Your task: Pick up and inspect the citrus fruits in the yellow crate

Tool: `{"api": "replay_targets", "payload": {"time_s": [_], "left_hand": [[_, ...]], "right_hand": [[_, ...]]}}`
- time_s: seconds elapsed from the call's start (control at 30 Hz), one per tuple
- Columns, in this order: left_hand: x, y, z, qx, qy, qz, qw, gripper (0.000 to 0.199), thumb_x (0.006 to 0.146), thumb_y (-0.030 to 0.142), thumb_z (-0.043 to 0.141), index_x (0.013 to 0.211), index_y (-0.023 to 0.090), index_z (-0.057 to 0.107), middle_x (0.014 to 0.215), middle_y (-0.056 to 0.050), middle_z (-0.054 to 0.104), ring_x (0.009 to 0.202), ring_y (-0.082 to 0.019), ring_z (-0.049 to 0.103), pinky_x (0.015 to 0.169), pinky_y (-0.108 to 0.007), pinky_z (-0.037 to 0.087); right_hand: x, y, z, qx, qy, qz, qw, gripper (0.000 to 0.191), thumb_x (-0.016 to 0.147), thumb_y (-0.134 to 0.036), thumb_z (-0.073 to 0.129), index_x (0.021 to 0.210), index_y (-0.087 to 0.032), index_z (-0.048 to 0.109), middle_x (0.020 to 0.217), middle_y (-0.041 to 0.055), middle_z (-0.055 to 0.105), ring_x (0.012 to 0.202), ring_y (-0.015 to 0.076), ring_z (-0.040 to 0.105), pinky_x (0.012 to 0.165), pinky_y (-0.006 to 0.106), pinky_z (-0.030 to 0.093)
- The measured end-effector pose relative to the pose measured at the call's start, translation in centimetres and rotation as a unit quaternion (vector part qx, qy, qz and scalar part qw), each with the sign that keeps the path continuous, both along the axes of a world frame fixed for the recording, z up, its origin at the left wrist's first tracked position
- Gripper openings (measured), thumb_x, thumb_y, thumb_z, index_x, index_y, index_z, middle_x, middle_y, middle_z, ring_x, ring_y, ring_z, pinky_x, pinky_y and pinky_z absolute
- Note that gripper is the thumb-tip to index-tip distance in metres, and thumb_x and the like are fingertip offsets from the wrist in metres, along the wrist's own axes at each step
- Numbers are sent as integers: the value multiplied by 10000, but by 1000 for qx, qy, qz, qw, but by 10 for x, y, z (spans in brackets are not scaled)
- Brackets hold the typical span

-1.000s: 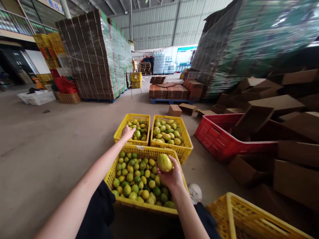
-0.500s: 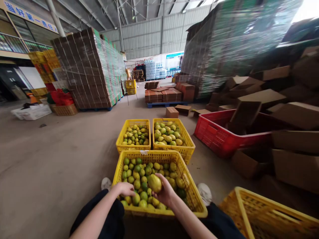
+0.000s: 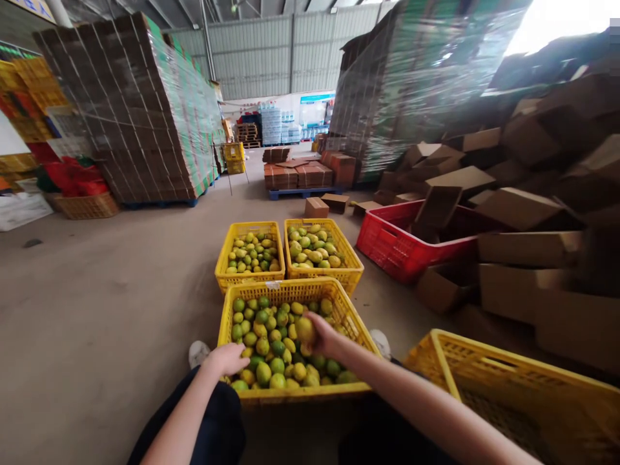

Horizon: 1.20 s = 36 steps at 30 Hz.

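My right hand (image 3: 320,334) is closed round a yellow lemon (image 3: 305,330), held above the fruit in the near yellow crate (image 3: 300,391). This crate holds many green and yellow lemons (image 3: 262,347) and stands between my feet. At the crate's left side, my left hand (image 3: 229,359) hovers low over the lemons, thumb and fingers slightly apart. No fruit shows in that hand, though its fingertips lie close to the lemons beneath.
Beyond stand two more yellow crates, the left one (image 3: 221,266) and the right one (image 3: 357,266), both with lemons. Another yellow crate (image 3: 513,365) is at my right. A red crate (image 3: 392,248) and a heap of cardboard boxes (image 3: 523,278) lie farther right. Wrapped pallet stacks (image 3: 121,116) rise behind.
My right hand, still on the lemon, has turned so that its back hides more of the fruit. My left hand's fingers have spread a little. The view has shifted to the right.
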<state>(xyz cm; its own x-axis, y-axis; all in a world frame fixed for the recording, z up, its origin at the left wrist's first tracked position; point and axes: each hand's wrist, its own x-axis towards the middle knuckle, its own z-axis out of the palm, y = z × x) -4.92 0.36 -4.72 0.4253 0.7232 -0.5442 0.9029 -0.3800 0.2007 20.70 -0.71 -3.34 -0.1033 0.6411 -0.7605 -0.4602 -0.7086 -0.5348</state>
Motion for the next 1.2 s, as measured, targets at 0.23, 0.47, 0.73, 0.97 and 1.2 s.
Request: {"api": "replay_targets", "payload": {"time_s": [0.23,0.47,0.73,0.97,1.2], "left_hand": [[3,3,2,3,-19,-6,1000,496,836,420,374,1211,130,519,1236,-161,561,1114,-269,543,920,-354,408],[1,0,7,-3,-14,5,1000,467,832,385,395,1201,130,527,1246,-171,550,1119,-276,537,926,-360,397],[4,-2,-9,-35,-18,52,998,300,766,325,520,986,145,614,1087,-151,642,1005,-287,589,868,-376,421],[2,-3,-48,-47,-63,129,989,151,686,256,633,780,141,609,878,-81,672,886,-226,597,849,-301,416],[29,26,-116,-16,-76,201,977,400,750,327,596,1074,101,536,1121,-129,579,1024,-220,555,887,-271,399]], "right_hand": [[75,104,78,113,-79,-208,968,359,867,-487,353,1048,-189,437,815,58,611,564,141,586,523,275,486],[61,31,18,43,-44,-107,992,198,826,-212,453,955,-89,538,807,142,635,630,210,622,585,346,480],[42,0,-11,15,20,-145,989,184,822,-164,370,920,-153,525,769,78,613,639,162,576,583,279,454],[14,-11,-9,18,115,-179,977,161,732,-93,436,845,-167,525,704,51,612,602,139,564,553,246,464],[1,-26,27,67,215,-135,965,125,725,-100,435,744,-148,549,630,51,616,512,131,541,498,238,447]]}}
